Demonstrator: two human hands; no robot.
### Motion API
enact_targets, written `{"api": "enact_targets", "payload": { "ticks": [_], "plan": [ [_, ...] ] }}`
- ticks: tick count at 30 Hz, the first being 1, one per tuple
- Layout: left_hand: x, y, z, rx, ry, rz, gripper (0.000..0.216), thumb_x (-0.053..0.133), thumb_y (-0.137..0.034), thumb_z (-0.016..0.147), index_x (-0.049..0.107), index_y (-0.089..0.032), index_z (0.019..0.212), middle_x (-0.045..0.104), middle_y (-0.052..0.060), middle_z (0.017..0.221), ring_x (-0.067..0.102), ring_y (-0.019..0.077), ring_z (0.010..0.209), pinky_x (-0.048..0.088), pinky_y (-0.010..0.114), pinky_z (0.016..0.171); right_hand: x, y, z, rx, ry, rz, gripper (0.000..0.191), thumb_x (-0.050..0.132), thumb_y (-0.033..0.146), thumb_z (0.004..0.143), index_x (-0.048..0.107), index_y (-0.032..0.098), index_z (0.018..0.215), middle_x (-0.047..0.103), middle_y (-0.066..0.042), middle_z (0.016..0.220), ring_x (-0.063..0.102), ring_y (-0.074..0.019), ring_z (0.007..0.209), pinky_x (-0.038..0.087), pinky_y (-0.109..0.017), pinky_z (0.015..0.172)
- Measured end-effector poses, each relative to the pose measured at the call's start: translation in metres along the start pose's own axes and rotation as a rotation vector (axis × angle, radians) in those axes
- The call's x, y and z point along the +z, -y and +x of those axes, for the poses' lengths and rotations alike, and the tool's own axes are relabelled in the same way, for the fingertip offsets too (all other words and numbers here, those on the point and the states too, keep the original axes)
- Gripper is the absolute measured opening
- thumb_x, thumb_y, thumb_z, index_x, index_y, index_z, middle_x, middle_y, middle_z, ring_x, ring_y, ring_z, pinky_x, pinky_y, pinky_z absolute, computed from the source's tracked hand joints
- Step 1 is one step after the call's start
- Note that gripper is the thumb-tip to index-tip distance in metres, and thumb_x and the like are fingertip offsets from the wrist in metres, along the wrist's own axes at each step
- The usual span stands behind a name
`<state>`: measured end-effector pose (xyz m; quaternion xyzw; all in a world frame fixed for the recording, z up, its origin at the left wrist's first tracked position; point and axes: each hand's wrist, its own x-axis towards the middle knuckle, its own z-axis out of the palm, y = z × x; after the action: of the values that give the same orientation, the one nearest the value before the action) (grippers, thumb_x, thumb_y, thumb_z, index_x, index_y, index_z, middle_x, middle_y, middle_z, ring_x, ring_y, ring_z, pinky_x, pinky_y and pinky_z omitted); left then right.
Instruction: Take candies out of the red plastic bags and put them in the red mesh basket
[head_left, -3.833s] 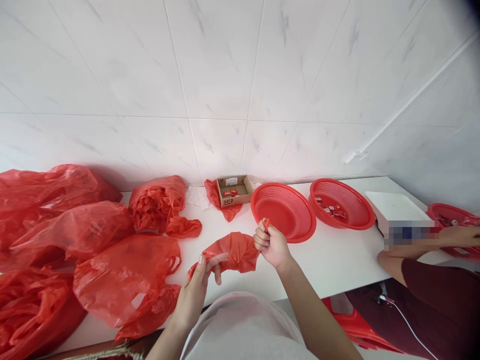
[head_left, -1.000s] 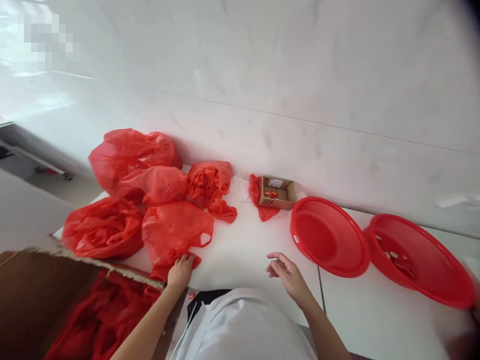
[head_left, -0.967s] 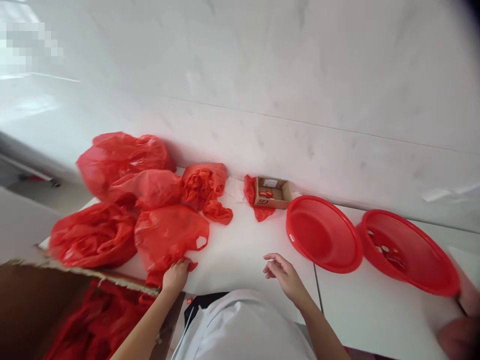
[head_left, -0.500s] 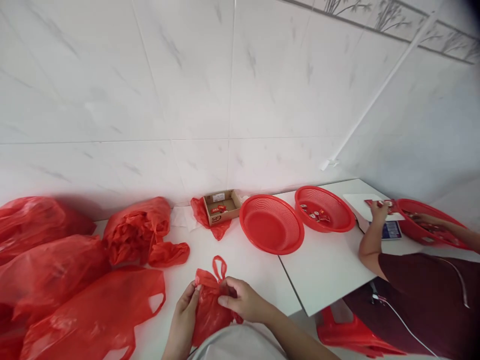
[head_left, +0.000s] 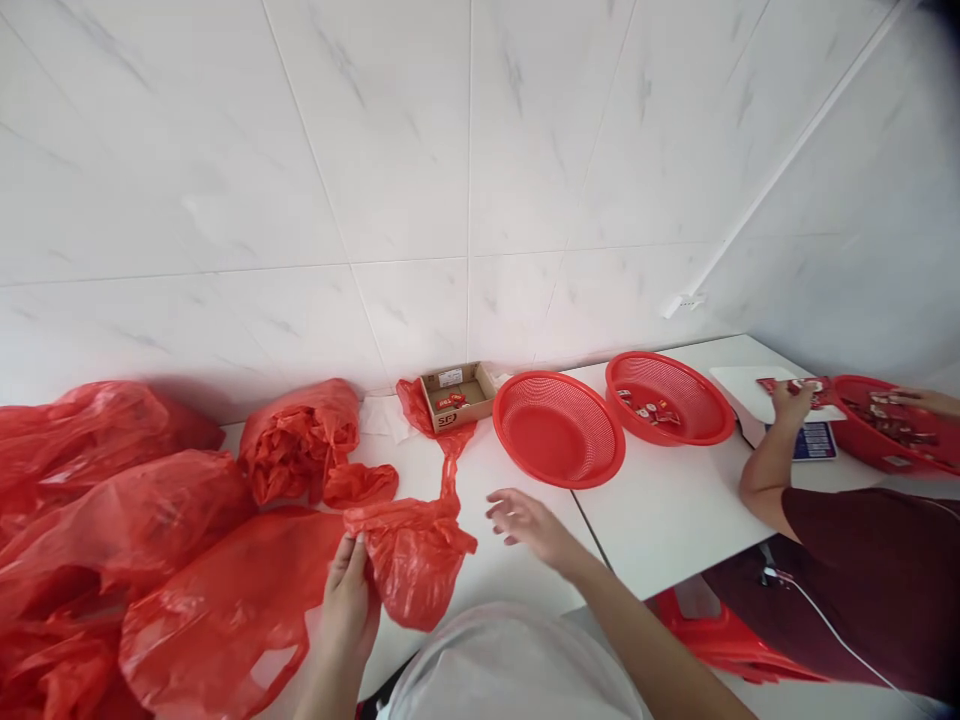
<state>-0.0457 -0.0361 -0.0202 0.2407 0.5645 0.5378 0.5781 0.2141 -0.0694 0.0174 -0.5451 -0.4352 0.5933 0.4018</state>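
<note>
My left hand [head_left: 349, 596] grips the edge of a small red plastic bag [head_left: 416, 552] that hangs over the near edge of the white table [head_left: 660, 510], one handle pointing up. To the right of the bag, my right hand [head_left: 527, 520] hovers above the table, empty, with fingers spread. A big flat red bag [head_left: 225, 600] lies just left of my left hand.
Several stuffed red bags [head_left: 112, 480] crowd the left side. Along the wall stand a small cardboard box [head_left: 455, 394], an empty red basket [head_left: 558, 427] and a second basket [head_left: 669, 397] holding small packets. At the right, another person's arm [head_left: 772, 450] reaches to a scale [head_left: 814, 440] beside a third basket [head_left: 892, 435].
My right hand has let go of the small red bag and moved right. The bag now hangs from my left hand alone, spread wider. The view has shifted slightly.
</note>
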Motion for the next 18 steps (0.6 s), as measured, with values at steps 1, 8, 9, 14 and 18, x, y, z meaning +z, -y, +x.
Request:
{"api": "enact_targets", "payload": {
  "ticks": [1,8,9,14,18],
  "plan": [
    [0.006,0.004,-0.003,-0.008,0.043,-0.007,0.030,0.064,-0.042,0.074,0.061,-0.023,0.098,0.070,0.001,0.096,0.067,0.0196,0.093,0.055,0.030,0.078,0.014,-0.002,0.000,-0.016,0.068,-0.002,0.042,0.067,0.047,0.077,0.061,0.023,0.110,0.064,-0.005,0.104,0.061,-0.0171,0.085,0.047,-0.031,0.075],
    [0.012,0.012,0.004,-0.004,0.022,-0.072,0.011,0.060,-0.033,0.079,0.059,-0.024,0.086,0.071,0.000,0.090,0.067,0.0153,0.086,0.054,0.029,0.081,0.012,-0.010,0.009,-0.133,-0.129,0.143,0.034,0.063,0.052,0.080,0.059,0.019,0.086,0.060,0.001,0.080,0.055,-0.0139,0.074,0.044,-0.027,0.070],
    [0.009,0.012,0.009,-0.008,-0.016,-0.104,0.007,0.060,-0.030,0.079,0.059,-0.023,0.082,0.071,-0.001,0.086,0.067,0.0143,0.082,0.054,0.029,0.080,0.000,-0.010,0.010,-0.121,-0.180,0.181,0.035,0.063,0.053,0.079,0.059,0.019,0.087,0.060,0.001,0.080,0.054,-0.0137,0.072,0.044,-0.027,0.069],
    [-0.006,0.012,0.031,-0.126,-0.213,-0.277,0.012,0.050,-0.022,0.083,0.060,-0.024,0.077,0.070,-0.001,0.073,0.067,0.0132,0.075,0.055,0.027,0.076,-0.049,-0.017,0.000,-0.064,-0.338,0.310,0.029,0.063,0.048,0.077,0.059,0.020,0.083,0.056,0.003,0.068,0.053,-0.0116,0.061,0.044,-0.028,0.065],
    [-0.020,0.016,0.042,-0.108,-0.226,-0.102,0.016,0.050,-0.029,0.079,0.064,-0.027,0.086,0.072,0.002,0.076,0.069,0.0207,0.084,0.057,0.033,0.073,-0.072,-0.036,-0.014,0.025,-0.236,0.249,0.025,0.063,0.042,0.076,0.063,0.018,0.084,0.060,0.001,0.071,0.056,-0.0121,0.064,0.044,-0.028,0.066]
  ]
}}
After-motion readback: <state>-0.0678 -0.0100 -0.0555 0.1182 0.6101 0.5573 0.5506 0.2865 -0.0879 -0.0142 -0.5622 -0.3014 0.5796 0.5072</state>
